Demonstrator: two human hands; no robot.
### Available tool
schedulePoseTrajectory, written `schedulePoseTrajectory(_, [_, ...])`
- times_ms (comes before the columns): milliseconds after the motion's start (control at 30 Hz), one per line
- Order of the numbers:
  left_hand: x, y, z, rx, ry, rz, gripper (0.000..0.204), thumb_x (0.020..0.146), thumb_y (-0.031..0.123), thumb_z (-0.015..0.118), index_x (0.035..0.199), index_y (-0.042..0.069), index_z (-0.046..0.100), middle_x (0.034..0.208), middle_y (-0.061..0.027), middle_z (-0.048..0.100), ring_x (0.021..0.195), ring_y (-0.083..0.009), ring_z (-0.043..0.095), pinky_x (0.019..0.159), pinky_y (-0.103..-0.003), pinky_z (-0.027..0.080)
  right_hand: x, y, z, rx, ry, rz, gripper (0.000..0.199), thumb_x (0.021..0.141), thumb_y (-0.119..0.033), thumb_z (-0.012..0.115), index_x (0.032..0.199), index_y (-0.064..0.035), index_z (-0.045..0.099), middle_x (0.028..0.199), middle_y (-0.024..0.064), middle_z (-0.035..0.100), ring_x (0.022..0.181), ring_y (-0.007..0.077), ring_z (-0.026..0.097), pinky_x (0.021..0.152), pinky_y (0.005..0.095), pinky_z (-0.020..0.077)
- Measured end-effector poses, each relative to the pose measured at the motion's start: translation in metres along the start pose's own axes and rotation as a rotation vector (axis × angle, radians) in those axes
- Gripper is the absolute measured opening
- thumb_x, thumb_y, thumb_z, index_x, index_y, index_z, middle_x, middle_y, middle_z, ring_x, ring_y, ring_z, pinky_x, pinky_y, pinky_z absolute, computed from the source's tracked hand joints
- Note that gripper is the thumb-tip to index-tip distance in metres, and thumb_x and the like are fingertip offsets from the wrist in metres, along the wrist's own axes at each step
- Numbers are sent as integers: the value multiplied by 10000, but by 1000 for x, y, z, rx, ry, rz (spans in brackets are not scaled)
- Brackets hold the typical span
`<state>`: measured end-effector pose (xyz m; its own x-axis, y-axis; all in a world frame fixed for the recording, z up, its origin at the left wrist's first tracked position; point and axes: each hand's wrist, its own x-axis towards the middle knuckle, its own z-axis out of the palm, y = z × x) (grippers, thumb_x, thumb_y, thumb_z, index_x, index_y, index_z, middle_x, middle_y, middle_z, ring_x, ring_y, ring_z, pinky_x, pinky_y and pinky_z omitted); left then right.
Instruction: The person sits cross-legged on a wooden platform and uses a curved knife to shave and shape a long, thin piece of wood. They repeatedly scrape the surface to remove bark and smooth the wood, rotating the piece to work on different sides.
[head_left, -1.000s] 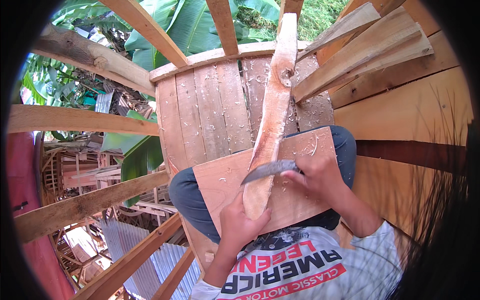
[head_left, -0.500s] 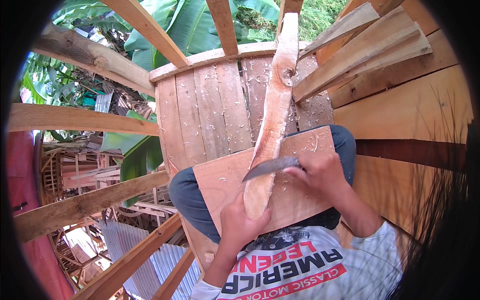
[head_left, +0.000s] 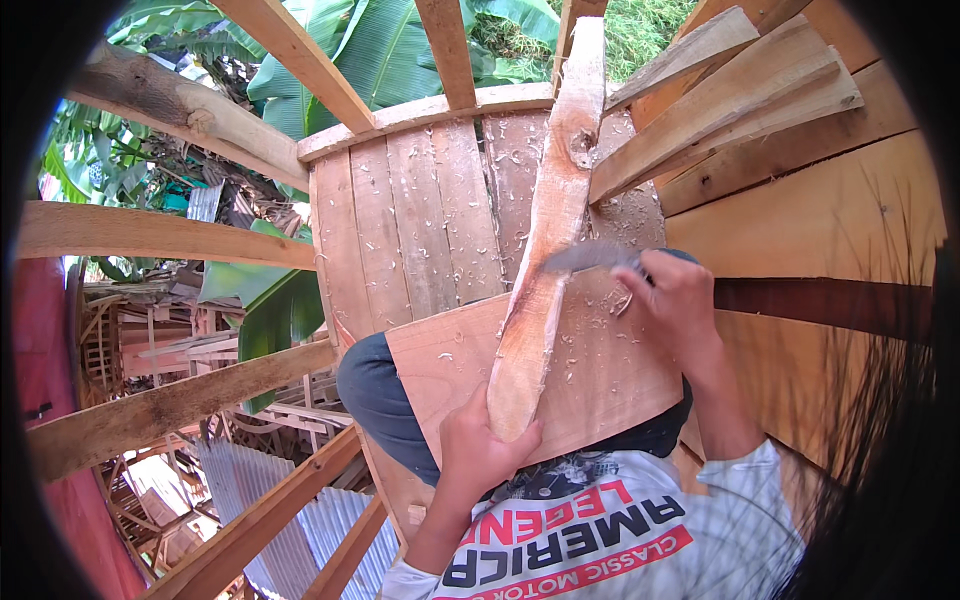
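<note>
The stick [head_left: 555, 225] lies over the board [head_left: 440, 365] on the legs [head_left: 376, 395]. The knife [head_left: 590, 257] seems to be on the stick.

Shavings [head_left: 446, 356] dot the board [head_left: 430, 385] beneath the strip [head_left: 518, 385], and more lie across the plank floor [head_left: 425, 270] up to its far edge.

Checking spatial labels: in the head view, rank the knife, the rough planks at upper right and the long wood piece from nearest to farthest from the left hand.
1. Long wood piece: gripped in the left hand.
2. Knife: ahead and rightward, in the right hand.
3. Rough planks: farther ahead, at upper right.
</note>
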<state>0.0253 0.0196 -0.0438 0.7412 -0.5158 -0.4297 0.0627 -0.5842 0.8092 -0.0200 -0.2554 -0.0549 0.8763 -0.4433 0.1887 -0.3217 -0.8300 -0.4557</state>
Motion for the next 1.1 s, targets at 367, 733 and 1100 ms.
schedulePoseTrajectory(367, [6, 3, 4, -29, 17, 10, 554, 672, 298, 775, 1130, 19, 634, 835, -181, 706, 767, -312, 711, 688, -375, 546, -9, 4, -8, 8, -74, -98, 470, 888, -431, 646, 634, -57, 518, 616, 160, 569, 577, 358, 594, 494, 420, 440])
schedulePoseTrajectory(733, [2, 4, 1, 21, -42, -65, 545, 672, 297, 781, 1114, 13, 636, 832, -178, 707, 761, -312, 711, 683, -384, 546, 7, 1, -7, -76, -56, 201, 426, 876, -452, 651, 679, -79, 593, 623, 147, 599, 575, 328, 614, 524, 427, 466])
schedulePoseTrajectory(1100, [6, 2, 10, 124, 84, 120, 483, 676, 338, 790, 996, 8, 644, 722, -183, 674, 667, -340, 686, 605, -394, 528, -23, -16, -13, -94, -268, -39, 472, 860, -512, 642, 696, -70, 642, 616, 156, 614, 597, 333, 640, 537, 422, 502])
